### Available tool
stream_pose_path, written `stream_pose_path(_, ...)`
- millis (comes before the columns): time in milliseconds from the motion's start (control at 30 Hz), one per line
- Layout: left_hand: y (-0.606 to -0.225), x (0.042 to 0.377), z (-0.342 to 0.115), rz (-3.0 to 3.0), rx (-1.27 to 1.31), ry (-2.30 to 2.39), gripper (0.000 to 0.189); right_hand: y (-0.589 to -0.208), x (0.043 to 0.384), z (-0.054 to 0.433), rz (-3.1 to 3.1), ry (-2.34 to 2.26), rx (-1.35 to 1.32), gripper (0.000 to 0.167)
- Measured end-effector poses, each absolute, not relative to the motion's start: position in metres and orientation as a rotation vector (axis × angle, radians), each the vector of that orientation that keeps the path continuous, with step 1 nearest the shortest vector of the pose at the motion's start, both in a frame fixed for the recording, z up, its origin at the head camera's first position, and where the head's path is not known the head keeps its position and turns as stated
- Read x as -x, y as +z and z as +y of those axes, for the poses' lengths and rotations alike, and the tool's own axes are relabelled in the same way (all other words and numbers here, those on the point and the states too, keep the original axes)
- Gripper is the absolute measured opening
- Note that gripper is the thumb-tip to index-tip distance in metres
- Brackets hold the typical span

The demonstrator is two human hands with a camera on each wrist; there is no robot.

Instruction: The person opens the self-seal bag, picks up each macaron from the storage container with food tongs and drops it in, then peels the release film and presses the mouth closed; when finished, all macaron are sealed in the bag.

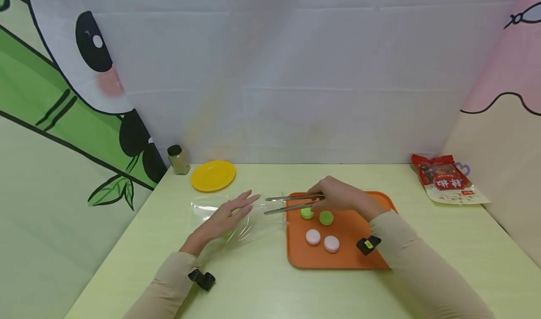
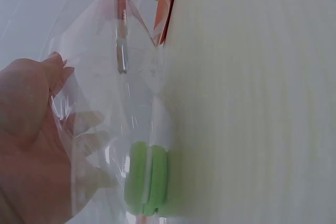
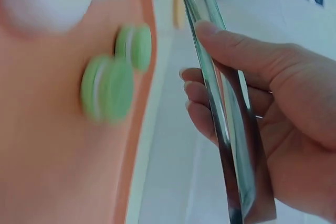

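Observation:
My left hand [image 1: 226,219] holds a clear plastic bag [image 1: 264,227], with its thumb before the film and several fingers [image 2: 89,124] behind it. Inside the bag, under that hand, a green macaron [image 2: 147,179] shows through. My right hand [image 1: 340,197] grips metal tongs [image 3: 223,114], thumb on one side and fingers on the other. The tongs' tips stand apart near the bag's right end, nothing between them; the left wrist view shows a tip through the film. Two green macarons [image 1: 326,218] and two pale pink macarons [image 1: 331,244] lie on an orange tray [image 1: 304,258] below the right hand.
A yellow plate [image 1: 213,175] and a jar with a black lid [image 1: 179,160] stand at the table's back left. A red and white food packet [image 1: 449,180] lies at the back right. Behind the table hangs a white printed cloth [image 1: 274,74].

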State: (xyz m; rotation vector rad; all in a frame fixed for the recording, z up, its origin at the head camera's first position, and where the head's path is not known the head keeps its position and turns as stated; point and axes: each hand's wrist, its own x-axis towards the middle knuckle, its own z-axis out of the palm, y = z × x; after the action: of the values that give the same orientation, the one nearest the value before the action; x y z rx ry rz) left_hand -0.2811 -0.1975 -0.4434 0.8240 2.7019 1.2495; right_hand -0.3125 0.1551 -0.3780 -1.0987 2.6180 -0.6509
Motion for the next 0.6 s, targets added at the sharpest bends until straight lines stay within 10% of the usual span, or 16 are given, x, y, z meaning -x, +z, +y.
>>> stream_pose_path(600,-0.443,0.280,-0.200,2.684,-0.776,1.236,0.047,-0.395,0.284,0.257,2.682,-0.795,0.903,0.039)
